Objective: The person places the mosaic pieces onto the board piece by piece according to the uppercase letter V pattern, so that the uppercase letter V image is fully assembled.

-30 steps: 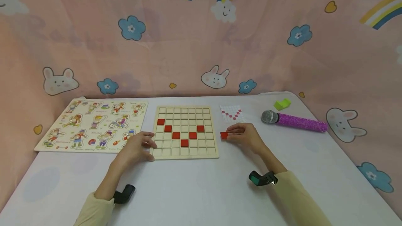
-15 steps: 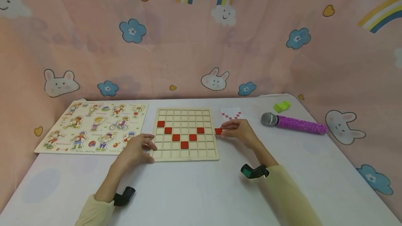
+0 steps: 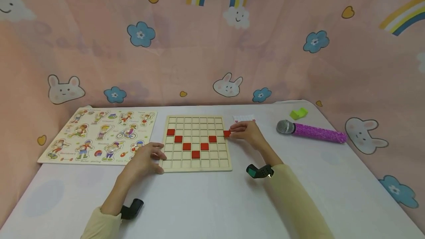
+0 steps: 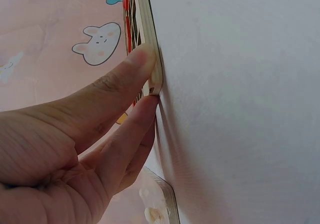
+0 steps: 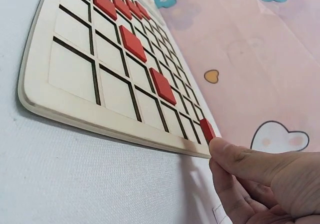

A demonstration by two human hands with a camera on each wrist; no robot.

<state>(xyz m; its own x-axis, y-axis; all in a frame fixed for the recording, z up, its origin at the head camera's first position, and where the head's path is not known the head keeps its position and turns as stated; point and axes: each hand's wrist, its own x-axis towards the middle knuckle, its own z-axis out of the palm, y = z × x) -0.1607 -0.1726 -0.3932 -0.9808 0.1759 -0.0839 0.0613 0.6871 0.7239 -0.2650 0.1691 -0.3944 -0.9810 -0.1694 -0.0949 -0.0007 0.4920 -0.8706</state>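
A wooden grid board (image 3: 180,164) lies flat on the table, with several red square tiles (image 3: 196,154) set in its cells in a V-like pattern. At its near left corner my left hand (image 3: 142,158) grips the edge, thumb (image 4: 137,61) and fingers against the wood in the left wrist view. My right hand (image 3: 248,134) pinches one more red tile (image 5: 207,130) by its edge, at the board's right rim. Behind that hand lies a small pattern card (image 3: 244,117), its lower part hidden by the fingers.
A picture puzzle board (image 3: 96,135) with sports figures lies on the left, partly behind my left hand. To the right are a purple glitter microphone (image 3: 315,132) and a bright green piece (image 3: 299,113). A printed pink curtain (image 3: 186,58) hangs behind the white table (image 3: 199,205).
My right hand has carried the red tile leftward and away from me, from the table right of the board to its right rim. The left hand has stayed at the corner.
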